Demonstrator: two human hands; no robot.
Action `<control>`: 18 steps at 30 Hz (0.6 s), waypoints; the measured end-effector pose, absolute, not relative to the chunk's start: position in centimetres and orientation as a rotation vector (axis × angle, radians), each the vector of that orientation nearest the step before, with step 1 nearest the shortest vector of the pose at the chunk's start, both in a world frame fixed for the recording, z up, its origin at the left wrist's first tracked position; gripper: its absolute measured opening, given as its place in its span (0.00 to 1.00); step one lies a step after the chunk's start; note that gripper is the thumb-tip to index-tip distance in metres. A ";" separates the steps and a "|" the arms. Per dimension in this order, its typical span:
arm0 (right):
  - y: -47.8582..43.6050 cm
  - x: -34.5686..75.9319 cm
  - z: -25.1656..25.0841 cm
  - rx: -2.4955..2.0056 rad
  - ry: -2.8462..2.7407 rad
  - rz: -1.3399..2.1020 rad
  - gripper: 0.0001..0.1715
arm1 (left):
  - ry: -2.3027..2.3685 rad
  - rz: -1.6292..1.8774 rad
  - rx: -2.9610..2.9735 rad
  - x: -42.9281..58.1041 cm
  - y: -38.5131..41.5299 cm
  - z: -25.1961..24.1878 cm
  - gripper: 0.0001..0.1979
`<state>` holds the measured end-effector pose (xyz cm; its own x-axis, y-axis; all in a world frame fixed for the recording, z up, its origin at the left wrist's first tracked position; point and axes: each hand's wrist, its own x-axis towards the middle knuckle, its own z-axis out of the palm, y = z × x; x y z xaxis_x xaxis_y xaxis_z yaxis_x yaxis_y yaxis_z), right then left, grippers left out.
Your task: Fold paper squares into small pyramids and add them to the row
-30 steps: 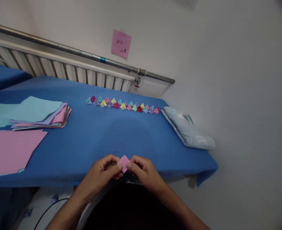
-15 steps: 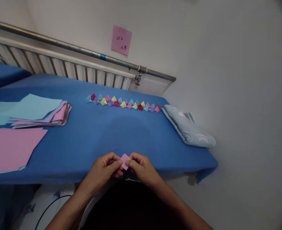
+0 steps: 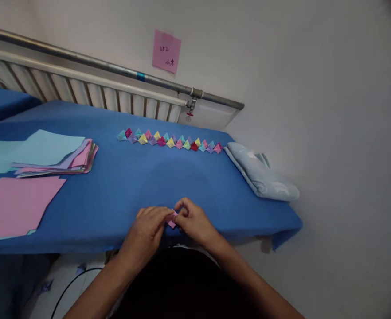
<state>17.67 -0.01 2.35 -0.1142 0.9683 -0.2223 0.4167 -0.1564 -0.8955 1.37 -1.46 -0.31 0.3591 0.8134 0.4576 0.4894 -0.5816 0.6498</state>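
Between my hands, close to the front edge of the blue-covered surface, is a small folded piece of pink paper. My left hand has its fingers together over the paper's left and upper side. My right hand pinches the paper's right side between thumb and curled fingers. The fingers hide much of the paper, so its exact fold cannot be made out. Farther back lies a double row of small folded paper shapes in pink, yellow, blue, purple, green and red.
At the left are a stack of coloured paper and pink sheets. A folded light-blue cloth rests at the right end of the blue cover. Behind run a radiator and a metal pipe. A pink note hangs on the wall.
My left hand has turned palm-down and its fingers now reach over the paper. My right fingers have lifted and curled more. The pink paper is tilted and more covered.
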 end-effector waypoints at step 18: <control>-1.9 21.2 1.2 -1.086 -2.361 0.530 0.12 | 1.121 0.890 2.426 0.9 -1.1 -1.3 0.12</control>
<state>21.21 -1.85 1.22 -0.5669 0.7802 0.2642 0.5926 0.6091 -0.5270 0.94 -1.06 -1.25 0.4974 0.7684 0.4027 0.5665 -0.6392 0.5200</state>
